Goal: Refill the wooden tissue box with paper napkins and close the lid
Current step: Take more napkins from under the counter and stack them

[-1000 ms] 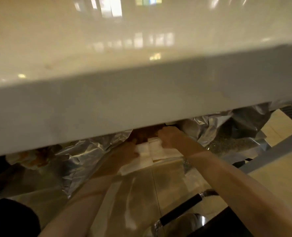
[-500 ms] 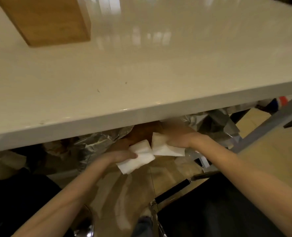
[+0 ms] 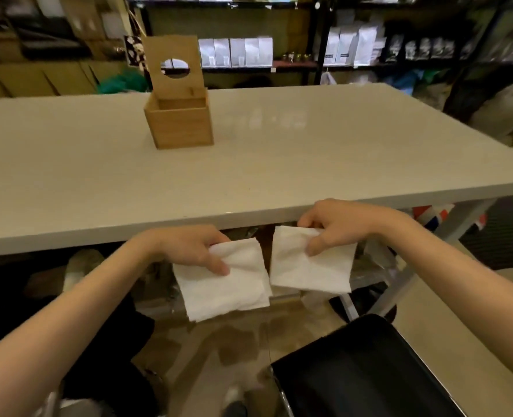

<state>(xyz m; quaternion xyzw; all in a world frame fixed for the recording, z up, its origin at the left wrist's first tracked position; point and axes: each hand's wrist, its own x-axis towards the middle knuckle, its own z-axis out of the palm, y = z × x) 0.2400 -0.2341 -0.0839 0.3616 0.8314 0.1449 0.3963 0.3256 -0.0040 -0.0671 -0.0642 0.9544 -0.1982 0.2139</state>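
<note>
The wooden tissue box [image 3: 179,125] stands on the white table [image 3: 279,164], far left of centre. Its lid [image 3: 173,64], with an oval hole, is swung up and upright, so the box is open. Below the table's front edge, my left hand [image 3: 189,246] grips a stack of white paper napkins [image 3: 223,288]. My right hand [image 3: 336,227] holds a second stack of napkins [image 3: 309,269] right beside the first. Both stacks hang in the air in front of the table edge, well short of the box.
A black chair seat [image 3: 366,368] sits at the lower right. Crumpled foil and bags lie under the table. Shelves [image 3: 309,52] with white packets and cardboard boxes fill the background behind the table.
My hands have drawn both napkin stacks out from under the table and up towards its front edge. The view has lifted, bringing the open box and the shelves into sight.
</note>
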